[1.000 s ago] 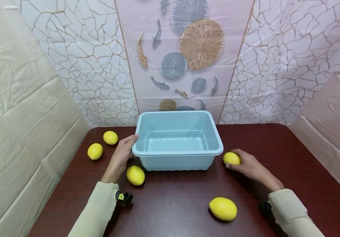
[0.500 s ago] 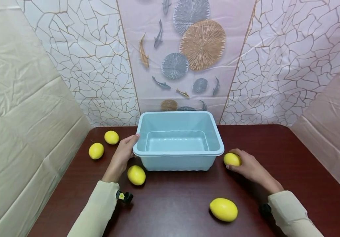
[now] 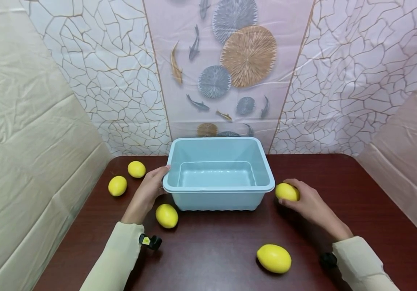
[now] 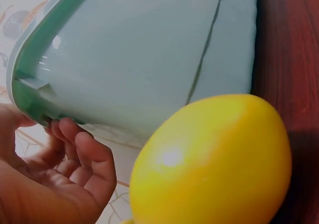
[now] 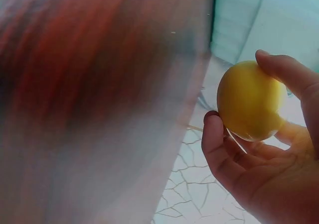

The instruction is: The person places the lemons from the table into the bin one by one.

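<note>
A light blue plastic basin (image 3: 219, 199) stands on the dark table, with nothing inside it. My left hand (image 3: 149, 186) grips its rim at the left side; in the left wrist view the fingers (image 4: 94, 159) curl under that rim. To the right of the basin, my right hand (image 3: 308, 201) holds a yellow lemon (image 3: 287, 192) between thumb and fingers. The right wrist view shows this same lemon (image 5: 249, 100) in the grasp. Just below my left hand lies another lemon (image 3: 166, 216), large in the left wrist view.
Two lemons, one nearer (image 3: 117, 186) and one farther (image 3: 136, 169), lie at the table's left. A further lemon (image 3: 274, 258) lies at the front right. The brown table (image 3: 208, 250) meets a patterned backdrop (image 3: 121, 81) behind the basin.
My right hand has risen slightly and shifted a little right with the lemon in it. The left hand stays on the basin's rim.
</note>
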